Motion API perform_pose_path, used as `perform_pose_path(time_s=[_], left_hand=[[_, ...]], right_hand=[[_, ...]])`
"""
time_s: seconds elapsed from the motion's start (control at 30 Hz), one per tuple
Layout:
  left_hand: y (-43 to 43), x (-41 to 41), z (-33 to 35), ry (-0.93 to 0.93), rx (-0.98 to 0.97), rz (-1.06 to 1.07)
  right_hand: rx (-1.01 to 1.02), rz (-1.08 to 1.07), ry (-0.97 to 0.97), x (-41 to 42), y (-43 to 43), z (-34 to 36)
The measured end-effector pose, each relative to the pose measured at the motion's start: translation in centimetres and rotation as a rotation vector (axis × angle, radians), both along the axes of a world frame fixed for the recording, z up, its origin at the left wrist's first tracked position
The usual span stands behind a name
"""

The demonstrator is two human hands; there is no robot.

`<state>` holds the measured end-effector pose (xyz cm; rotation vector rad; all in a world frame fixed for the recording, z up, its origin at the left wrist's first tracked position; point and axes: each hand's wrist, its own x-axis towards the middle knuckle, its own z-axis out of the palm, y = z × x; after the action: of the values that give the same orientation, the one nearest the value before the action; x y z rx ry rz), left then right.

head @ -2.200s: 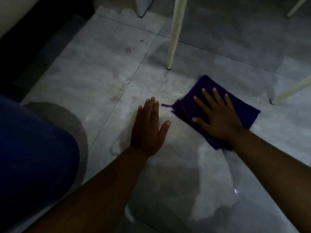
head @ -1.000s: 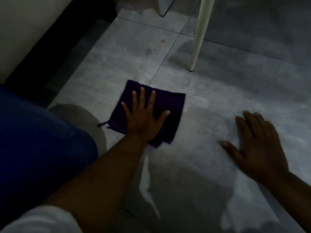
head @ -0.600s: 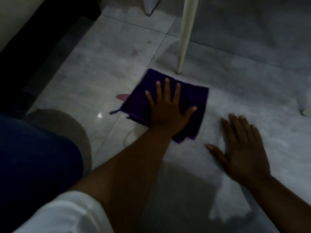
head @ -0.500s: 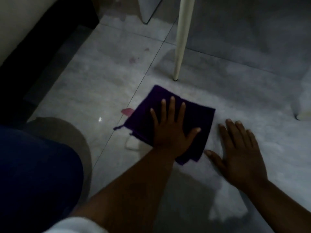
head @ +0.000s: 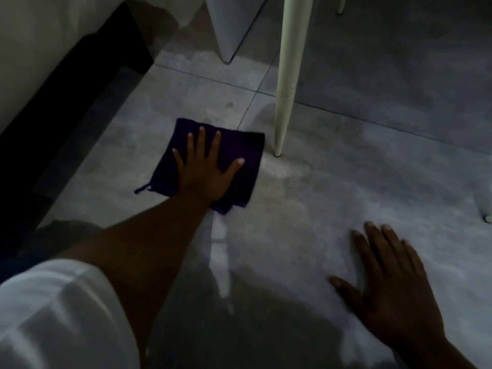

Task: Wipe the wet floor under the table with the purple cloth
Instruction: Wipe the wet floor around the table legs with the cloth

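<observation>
The folded purple cloth [head: 249, 149] lies flat on the grey tiled floor [head: 332, 198], just left of a cream table leg [head: 288, 75]. My left hand [head: 205, 171] presses down on the cloth with fingers spread. My right hand [head: 394, 294] rests palm-down on the bare floor at the lower right, well apart from the cloth and holding nothing. A shiny wet streak [head: 221, 262] runs back from the cloth's near corner towards me. Dull damp patches spread across the tile between both hands.
A dark skirting strip [head: 80, 102] below a pale wall borders the floor on the left. A grey panel [head: 231, 27] stands at the top centre. Another leg's foot [head: 487, 218] shows at the right edge. My white sleeve [head: 58, 315] fills the lower left corner.
About two seconds ago my right hand was on the cloth; since then my left hand has it. In the last half second my left hand slid the cloth left, away from my planted right hand.
</observation>
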<state>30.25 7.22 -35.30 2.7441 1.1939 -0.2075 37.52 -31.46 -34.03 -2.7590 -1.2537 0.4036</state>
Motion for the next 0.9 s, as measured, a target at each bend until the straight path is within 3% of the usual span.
perform_pose_path(time_s=[0.17,0.37,0.57,0.9], left_hand=[[4.5,5.2,-0.1,-0.003,-0.012,0.036],[3.9,9.0,0.5,0.037,-0.042,-0.036],[0.3,4.9,0.3,-0.003,-0.017,-0.144],[-9.9,-2.6,0.2,-0.023,0.000,-0.044]], right_hand=[[-0.019,0.004,-0.018,0.2,0.2,-0.3],[-0.005,0.007,-0.037,0.2,0.1,-0.3],[0.035,-0.002,-0.040,0.2,-0.1,-0.4],[0.169,-0.005,-0.049,-0.1,-0.7,-0.9]])
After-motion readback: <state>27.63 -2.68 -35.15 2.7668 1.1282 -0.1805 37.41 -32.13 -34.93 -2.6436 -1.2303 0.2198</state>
